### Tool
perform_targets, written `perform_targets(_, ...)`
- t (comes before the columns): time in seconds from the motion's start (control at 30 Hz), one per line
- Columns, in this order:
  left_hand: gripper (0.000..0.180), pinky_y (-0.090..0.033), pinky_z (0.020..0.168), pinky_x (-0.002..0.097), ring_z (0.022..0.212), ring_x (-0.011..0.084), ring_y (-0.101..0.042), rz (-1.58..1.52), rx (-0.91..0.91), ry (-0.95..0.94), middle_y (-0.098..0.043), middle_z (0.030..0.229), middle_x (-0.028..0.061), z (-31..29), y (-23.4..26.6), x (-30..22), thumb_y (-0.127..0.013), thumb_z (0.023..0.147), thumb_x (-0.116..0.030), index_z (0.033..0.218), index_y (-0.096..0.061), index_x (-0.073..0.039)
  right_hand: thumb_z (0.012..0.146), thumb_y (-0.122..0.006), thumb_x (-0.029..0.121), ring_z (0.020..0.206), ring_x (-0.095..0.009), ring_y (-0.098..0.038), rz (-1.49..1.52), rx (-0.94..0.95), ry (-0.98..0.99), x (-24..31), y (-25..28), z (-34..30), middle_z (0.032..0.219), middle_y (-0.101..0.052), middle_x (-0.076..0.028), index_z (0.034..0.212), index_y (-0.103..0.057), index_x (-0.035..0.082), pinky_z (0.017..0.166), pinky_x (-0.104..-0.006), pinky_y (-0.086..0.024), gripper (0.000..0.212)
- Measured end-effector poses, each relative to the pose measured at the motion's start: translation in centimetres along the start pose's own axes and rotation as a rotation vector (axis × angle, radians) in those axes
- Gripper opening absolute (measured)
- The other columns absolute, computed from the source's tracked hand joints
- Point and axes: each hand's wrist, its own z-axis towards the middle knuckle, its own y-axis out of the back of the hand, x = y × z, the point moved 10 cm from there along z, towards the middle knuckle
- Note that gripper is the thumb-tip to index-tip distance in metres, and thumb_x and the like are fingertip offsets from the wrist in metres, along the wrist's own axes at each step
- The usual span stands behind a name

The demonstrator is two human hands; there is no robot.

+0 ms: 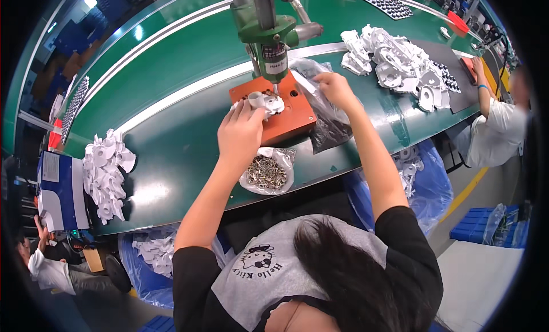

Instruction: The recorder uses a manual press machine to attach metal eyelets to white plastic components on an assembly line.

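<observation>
My left hand (241,130) grips a white moulded plastic part (267,103) on the orange base block (294,121) of a green bench press (269,37). The press's thin tip comes down right at the part. To the right of the block, my right hand (337,90) is raised with its fingers curled together. Whether something small is between them cannot be made out. Below and beside that hand lies a clear plastic bag (331,132) with dark contents. In front of the block sits an open clear bag of small metal pins or screws (266,173).
Piles of white plastic parts lie on the green bench at left (106,175) and right (400,63). Blue-lined bins (432,186) with more parts stand below the edge. A blue-and-white machine (60,189) is at far left. Co-workers sit at both sides, one person's arm (483,86) at right.
</observation>
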Motion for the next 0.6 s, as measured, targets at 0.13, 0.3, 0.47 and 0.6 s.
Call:
perform_targets(0.13,0.013,-0.047,0.087,0.0427,0.105,0.0343,-0.059,-0.056,0.124,-0.046,-0.062,0.102,0.0207,0.8,-3.5,-0.2,-0.063,0.079,-0.014,0.089,-0.061,-0.006,0.076,-0.064,0.021,0.090,-0.034,-0.063,-0.234,0.043,0.087,-0.5,-3.3,2.9,0.094,-0.067,-0.017,0.101,-0.068,0.011,0.080,-0.0416,-0.049,0.027)
perform_targets(0.3,0.012,-0.045,0.088,0.0428,0.105,0.0326,-0.057,-0.123,0.109,-0.025,-0.062,0.105,0.0143,-0.2,-4.2,0.5,-0.064,0.080,-0.013,0.086,-0.059,-0.004,0.077,-0.063,0.027,0.089,-0.032,-0.063,-0.448,-0.045,0.080,0.6,-4.0,2.7,0.090,-0.067,-0.014,0.093,-0.069,0.012,0.078,-0.0436,-0.049,0.023)
perform_targets(0.47,0.017,-0.043,0.093,0.0433,0.109,0.0345,-0.056,-0.195,0.097,0.010,-0.060,0.114,0.0175,-1.1,-3.6,1.1,-0.063,0.080,-0.013,0.094,-0.062,-0.004,0.080,-0.060,0.022,0.083,-0.033,-0.063,-0.355,-0.055,0.088,0.4,-2.8,2.4,0.087,-0.066,-0.016,0.088,-0.067,0.008,0.073,-0.0423,-0.049,0.018)
perform_targets(0.6,0.020,-0.042,0.096,0.0441,0.111,0.0364,-0.055,-0.228,0.060,0.052,-0.059,0.116,0.0197,-1.2,-3.4,0.9,-0.064,0.079,-0.013,0.096,-0.062,-0.004,0.081,-0.058,0.011,0.072,-0.025,-0.063,0.122,-0.098,-0.025,0.4,-0.5,1.6,0.077,-0.065,-0.015,0.089,-0.066,0.003,0.066,-0.0356,-0.049,0.014)
